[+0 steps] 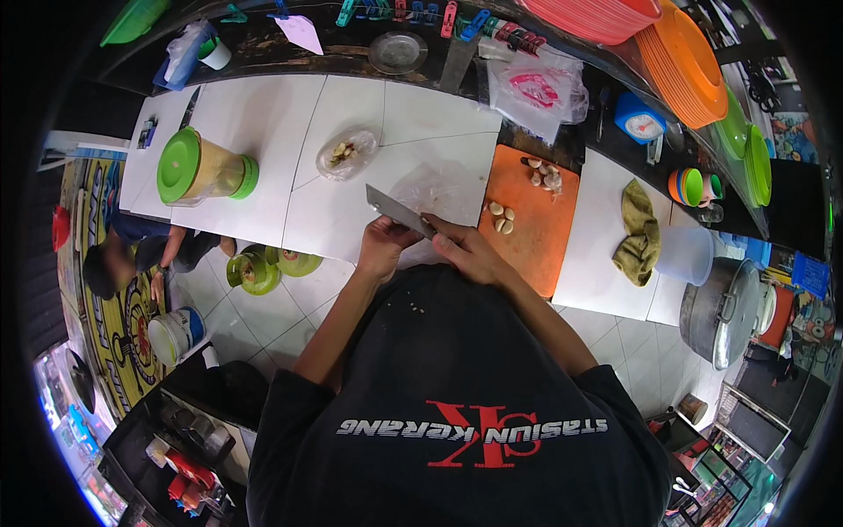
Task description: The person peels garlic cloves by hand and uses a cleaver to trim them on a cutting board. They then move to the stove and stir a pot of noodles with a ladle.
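Observation:
My right hand (466, 249) grips the handle of a broad-bladed kitchen knife (398, 209), its blade pointing up and left. Close under the blade, my left hand (380, 250) has its fingers curled together; whatever may be between them is hidden. Both hands are in front of my chest at the table's near edge. Below the knife lies a clear plastic bag (435, 188). To the right, an orange cutting board (527, 237) carries several peeled garlic cloves (504, 221) and, farther back, unpeeled garlic (545, 174). Another plastic bag (346, 155) with garlic scraps sits at the left.
A green-lidded container (204, 168) and another knife (191, 105) are on the white tiled table (250, 132). On the right are a green cloth (637, 234), a translucent tub (685, 253) and a large metal pot (718, 313). Another person (148, 244) crouches at left near green gas cylinders (257, 269).

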Motion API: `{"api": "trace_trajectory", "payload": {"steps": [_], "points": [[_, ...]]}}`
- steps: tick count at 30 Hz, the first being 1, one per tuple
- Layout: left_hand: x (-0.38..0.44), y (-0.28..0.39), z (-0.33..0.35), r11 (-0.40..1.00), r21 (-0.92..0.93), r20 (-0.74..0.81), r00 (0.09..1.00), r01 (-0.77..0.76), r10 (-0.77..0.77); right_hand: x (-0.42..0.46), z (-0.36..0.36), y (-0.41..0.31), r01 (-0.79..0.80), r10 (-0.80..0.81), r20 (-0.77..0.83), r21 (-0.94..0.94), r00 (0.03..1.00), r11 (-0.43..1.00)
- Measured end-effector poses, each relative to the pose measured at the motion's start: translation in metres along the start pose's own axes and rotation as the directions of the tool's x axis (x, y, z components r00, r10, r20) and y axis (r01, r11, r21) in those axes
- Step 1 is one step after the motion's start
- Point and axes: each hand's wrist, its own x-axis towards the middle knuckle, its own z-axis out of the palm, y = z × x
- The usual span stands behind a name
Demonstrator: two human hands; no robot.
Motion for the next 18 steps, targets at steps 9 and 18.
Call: {"api": "trace_trajectory", "payload": {"steps": [9, 18], "points": [[-0.004, 0.005, 0.001, 0.96, -0.274, 0.068, 0.997, 0.059, -0.042, 0.001, -0.005, 0.013, -0.046, 0.05, -0.023, 0.157, 0.998, 0.987], [-0.007, 0.004, -0.005, 0.96, -0.278, 0.072, 0.997, -0.02, 0.042, -0.003, 0.0, -0.005, 0.068, -0.06, 0.062, -0.131, 0.996, 0.989]]}}
